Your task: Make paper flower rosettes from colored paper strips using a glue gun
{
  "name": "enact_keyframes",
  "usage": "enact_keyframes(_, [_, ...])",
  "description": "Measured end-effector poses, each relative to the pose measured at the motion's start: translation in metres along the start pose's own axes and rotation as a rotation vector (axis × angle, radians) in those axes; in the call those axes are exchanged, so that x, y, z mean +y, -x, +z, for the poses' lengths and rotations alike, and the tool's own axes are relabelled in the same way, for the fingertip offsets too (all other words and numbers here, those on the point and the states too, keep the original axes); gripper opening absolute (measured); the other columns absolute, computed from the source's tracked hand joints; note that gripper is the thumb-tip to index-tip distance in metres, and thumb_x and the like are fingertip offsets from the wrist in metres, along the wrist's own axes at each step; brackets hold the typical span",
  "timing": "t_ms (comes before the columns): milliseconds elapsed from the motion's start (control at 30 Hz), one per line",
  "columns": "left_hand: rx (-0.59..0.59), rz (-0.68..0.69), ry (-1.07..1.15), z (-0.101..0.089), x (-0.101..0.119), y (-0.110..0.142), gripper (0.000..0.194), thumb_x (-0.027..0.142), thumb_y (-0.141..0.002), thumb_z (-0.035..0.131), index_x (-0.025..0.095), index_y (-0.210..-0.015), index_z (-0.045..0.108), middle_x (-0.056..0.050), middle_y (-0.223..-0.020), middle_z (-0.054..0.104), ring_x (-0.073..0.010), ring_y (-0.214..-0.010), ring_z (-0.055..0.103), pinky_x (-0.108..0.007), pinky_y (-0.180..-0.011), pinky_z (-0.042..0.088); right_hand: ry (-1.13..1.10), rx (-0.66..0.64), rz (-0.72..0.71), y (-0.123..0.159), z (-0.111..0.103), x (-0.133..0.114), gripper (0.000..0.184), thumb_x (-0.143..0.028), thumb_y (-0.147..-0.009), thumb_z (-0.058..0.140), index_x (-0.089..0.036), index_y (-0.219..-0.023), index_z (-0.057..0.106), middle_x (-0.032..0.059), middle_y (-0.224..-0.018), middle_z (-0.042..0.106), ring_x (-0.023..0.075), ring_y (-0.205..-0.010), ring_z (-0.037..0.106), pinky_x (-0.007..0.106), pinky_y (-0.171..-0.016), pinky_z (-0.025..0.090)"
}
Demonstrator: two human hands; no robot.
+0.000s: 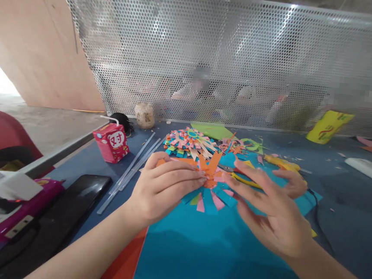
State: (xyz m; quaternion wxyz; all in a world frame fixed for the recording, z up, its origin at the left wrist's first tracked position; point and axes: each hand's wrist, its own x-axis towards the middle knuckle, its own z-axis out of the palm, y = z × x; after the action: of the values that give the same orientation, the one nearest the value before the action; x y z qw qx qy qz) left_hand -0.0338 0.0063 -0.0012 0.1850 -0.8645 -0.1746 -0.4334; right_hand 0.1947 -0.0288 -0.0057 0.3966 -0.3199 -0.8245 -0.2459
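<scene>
My left hand [162, 185] lies over a paper flower [211, 183] of orange, blue and pink strips, with its fingers stretched flat and pressing on the strips. From the right, my right hand [271, 203] has its fingers spread, the fingertips touching the same flower. The flower rests on a blue paper sheet [211, 254]. Yellow-handled scissors [244, 177] lie just behind my right fingers. A finished multicoloured paper flower [189, 142] sits farther back.
A red drink carton with a straw [111, 141], clear glue sticks [134, 165], a black phone [80, 195], a pink glue gun [6, 215], a small jar [144, 115], paper scraps, a yellow packet [328, 126] and a perforated metal screen [232, 56] behind the table.
</scene>
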Motion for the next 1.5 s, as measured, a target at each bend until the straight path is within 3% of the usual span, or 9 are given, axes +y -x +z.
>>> enact_keyframes(33, [0.001, 0.002, 0.003, -0.0001, 0.0001, -0.0001, 0.021, 0.012, -0.083, 0.050, 0.022, -0.099, 0.061, -0.002, -0.098, 0.070, -0.0146, -0.093, 0.063, -0.033, -0.082, 0.038, -0.010, 0.017, 0.013, -0.0004, 0.0007, -0.0001, 0.066, -0.012, -0.083, 0.050, -0.023, -0.139, 0.017, 0.0027, -0.102, 0.067, 0.0208, -0.095, 0.062, 0.042, -0.087, 0.036])
enact_keyframes(100, [0.003, 0.003, 0.007, -0.0005, 0.0002, -0.0002, 0.022, 0.011, -0.084, 0.048, 0.021, -0.098, 0.061, -0.002, -0.097, 0.071, -0.0147, -0.092, 0.063, -0.033, -0.082, 0.038, 0.011, 0.060, 0.040, -0.0015, 0.0019, -0.0001, 0.066, -0.013, -0.081, 0.054, -0.023, -0.137, 0.021, 0.0023, -0.098, 0.068, 0.0218, -0.096, 0.061, 0.043, -0.088, 0.035])
enact_keyframes(233, [0.008, -0.005, 0.001, -0.0009, 0.0000, 0.0004, 0.022, 0.012, -0.083, 0.051, 0.022, -0.100, 0.060, -0.002, -0.098, 0.070, -0.0150, -0.093, 0.063, -0.033, -0.084, 0.037, 0.037, 0.111, 0.105, -0.0045, 0.0016, -0.0004, 0.040, -0.019, -0.080, 0.058, -0.026, -0.118, 0.048, 0.0034, -0.098, 0.065, 0.0225, -0.095, 0.060, 0.041, -0.083, 0.038])
enact_keyframes(400, [0.003, -0.008, 0.002, -0.0006, 0.0000, 0.0009, 0.023, 0.012, -0.082, 0.051, 0.021, -0.101, 0.059, -0.002, -0.099, 0.070, -0.0149, -0.094, 0.063, -0.033, -0.084, 0.037, 0.038, 0.078, 0.165, -0.0068, -0.0018, -0.0018, 0.016, -0.022, -0.081, 0.056, -0.028, -0.095, 0.060, 0.0010, -0.086, 0.063, 0.0182, -0.082, 0.059, 0.036, -0.075, 0.040])
enact_keyframes(733, [0.036, 0.008, 0.027, 0.0005, 0.0003, -0.0019, 0.022, 0.008, -0.083, 0.048, 0.018, -0.097, 0.062, -0.003, -0.095, 0.071, -0.0145, -0.090, 0.064, -0.033, -0.082, 0.037, 0.015, 0.074, 0.149, -0.0070, -0.0040, -0.0021, 0.015, -0.017, -0.078, 0.058, -0.027, -0.090, 0.061, -0.0005, -0.079, 0.062, 0.0152, -0.074, 0.058, 0.032, -0.071, 0.037])
enact_keyframes(1200, [0.031, 0.008, 0.038, 0.0007, 0.0005, -0.0015, 0.019, 0.010, -0.083, 0.052, 0.017, -0.096, 0.063, -0.005, -0.096, 0.071, -0.0155, -0.091, 0.063, -0.034, -0.081, 0.037, 0.007, 0.059, 0.115, -0.0068, -0.0030, -0.0026, 0.019, -0.015, -0.080, 0.058, -0.026, -0.095, 0.059, -0.0008, -0.077, 0.064, 0.0147, -0.074, 0.058, 0.035, -0.070, 0.035])
enact_keyframes(1500, [0.019, 0.003, 0.035, 0.0002, 0.0015, -0.0021, 0.020, 0.009, -0.082, 0.052, 0.017, -0.097, 0.062, -0.004, -0.096, 0.071, -0.0156, -0.092, 0.063, -0.035, -0.081, 0.037, 0.029, 0.043, 0.124, -0.0071, -0.0047, -0.0031, 0.014, -0.014, -0.080, 0.056, -0.025, -0.089, 0.060, 0.0004, -0.076, 0.064, 0.0152, -0.071, 0.059, 0.036, -0.072, 0.031])
